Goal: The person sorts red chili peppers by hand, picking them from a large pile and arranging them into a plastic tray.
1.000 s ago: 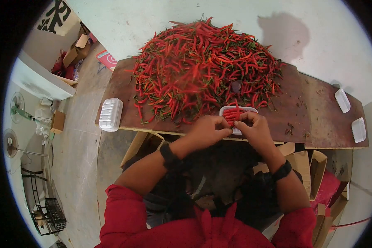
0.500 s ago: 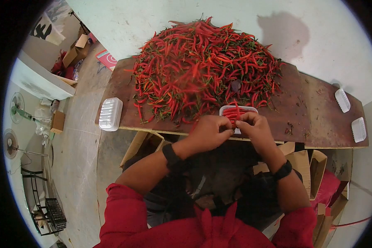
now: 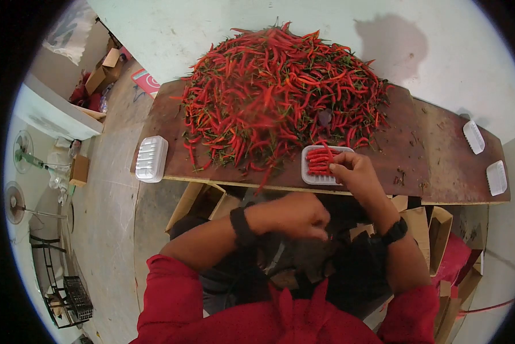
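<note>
A white plastic tray [image 3: 307, 173] sits at the table's front edge with several red chili peppers [image 3: 317, 157] lying in it. My right hand [image 3: 358, 176] reaches over the tray's right side, its thumb and fingers pinched on a red chili pepper [image 3: 327, 150]. Below the table edge, above my lap, my left hand [image 3: 300, 217] is curled closed and slightly blurred; whatever its fingers may hold is hidden. Behind the tray rises a big heap of red chili peppers [image 3: 286, 86] with green stems.
A stack of white trays [image 3: 151, 159] stands at the table's left end. Two more white trays, one farther back [image 3: 474, 137] and one nearer [image 3: 496, 178], lie at the right end. Cardboard boxes [image 3: 418, 229] are under the table. Fans [image 3: 24, 150] stand at the left.
My left hand has moved down and toward me, away from the tray and below the table edge. My right hand stays at the tray, where the chili peppers now show more fully.
</note>
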Demonstrator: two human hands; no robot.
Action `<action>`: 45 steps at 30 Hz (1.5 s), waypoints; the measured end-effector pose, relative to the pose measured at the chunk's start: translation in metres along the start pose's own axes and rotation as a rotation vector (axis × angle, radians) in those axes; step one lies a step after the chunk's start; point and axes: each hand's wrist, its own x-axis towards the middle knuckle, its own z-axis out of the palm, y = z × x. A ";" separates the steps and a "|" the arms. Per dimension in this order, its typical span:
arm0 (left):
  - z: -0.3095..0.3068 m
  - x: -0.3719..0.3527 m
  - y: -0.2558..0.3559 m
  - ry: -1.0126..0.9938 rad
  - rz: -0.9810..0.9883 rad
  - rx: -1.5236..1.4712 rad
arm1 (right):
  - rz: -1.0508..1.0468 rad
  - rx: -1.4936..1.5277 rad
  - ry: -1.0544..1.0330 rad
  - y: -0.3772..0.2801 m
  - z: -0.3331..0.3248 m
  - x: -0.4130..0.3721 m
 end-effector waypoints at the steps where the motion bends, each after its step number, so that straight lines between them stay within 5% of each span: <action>1: 0.001 -0.001 -0.011 0.216 -0.031 -0.020 | -0.108 -0.158 0.023 0.004 -0.002 0.001; 5: -0.018 -0.003 -0.029 0.816 -0.250 -0.095 | -0.425 -0.614 0.127 0.009 -0.018 0.000; 8: -0.024 -0.004 -0.036 0.898 -0.263 -0.012 | -0.362 -1.027 0.071 0.010 -0.027 -0.001; 12: -0.018 0.002 -0.047 0.791 -0.254 0.115 | -0.296 -1.160 -0.037 0.020 -0.030 0.004; 14: -0.019 0.002 -0.046 0.304 -0.309 0.064 | -0.276 -1.208 -0.072 0.021 -0.030 0.005; 17: -0.011 -0.002 -0.050 0.006 -0.134 -0.078 | -0.296 -1.193 -0.098 0.022 -0.031 0.005; 26: -0.030 -0.004 -0.067 0.669 -0.444 0.213 | -0.338 -1.183 -0.121 0.029 -0.033 0.006; 45: -0.015 0.021 -0.064 0.583 -0.568 0.448 | -0.309 -1.222 -0.108 0.024 -0.026 0.003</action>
